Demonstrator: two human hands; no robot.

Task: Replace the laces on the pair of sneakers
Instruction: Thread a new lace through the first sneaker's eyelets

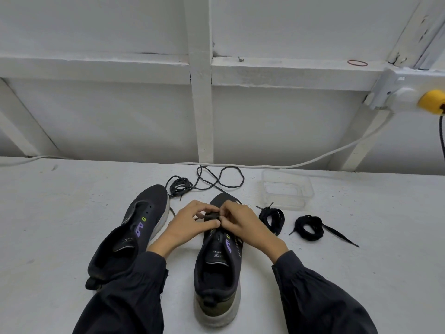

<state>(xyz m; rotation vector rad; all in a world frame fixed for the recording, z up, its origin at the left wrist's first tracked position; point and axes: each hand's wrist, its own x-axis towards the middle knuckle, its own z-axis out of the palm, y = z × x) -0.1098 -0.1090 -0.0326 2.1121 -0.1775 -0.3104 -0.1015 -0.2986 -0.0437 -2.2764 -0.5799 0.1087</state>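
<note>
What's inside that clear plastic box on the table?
The clear plastic box looks empty: the white table shows through its walls and bottom. The coiled black laces lie outside it, nearer the person. Anything tiny or see-through inside could not be made out.

A white surface [72, 213] meets a white wall [120, 116] with painted beams [202, 104]. A white cable [337, 156] runs along the far edge to a socket [404, 95], probably holding a yellow plug [432, 102].
</note>
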